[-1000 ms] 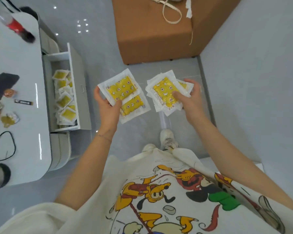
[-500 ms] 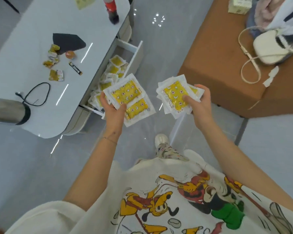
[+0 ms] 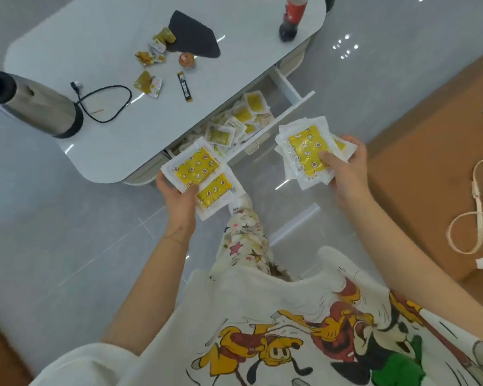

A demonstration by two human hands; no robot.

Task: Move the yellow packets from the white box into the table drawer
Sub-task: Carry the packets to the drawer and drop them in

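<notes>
My left hand [image 3: 179, 201] grips a small stack of yellow packets [image 3: 197, 171] with white borders, held just in front of the table's near corner. My right hand [image 3: 346, 168] holds a thicker fanned stack of yellow packets [image 3: 307, 151], thumb pressed on top, right of the drawer front. The table drawer [image 3: 293, 107] stands pulled out between the two hands' far side, and several yellow packets [image 3: 243, 115] lie loose inside it. The white box is not in view.
The white table [image 3: 101, 135] carries a steel kettle [image 3: 34, 104] with a black cord, snack wrappers [image 3: 148, 82], a dark flat piece [image 3: 193, 37] and a red-labelled bottle [image 3: 293, 15]. A brown ottoman [image 3: 430, 162] with a white bag strap stands at the right. Grey tiled floor lies below.
The view has swung toward the table and drawer. Both hands, still holding their packets, are now closer to the open drawer; the left stack sits right at the drawer's near end.
</notes>
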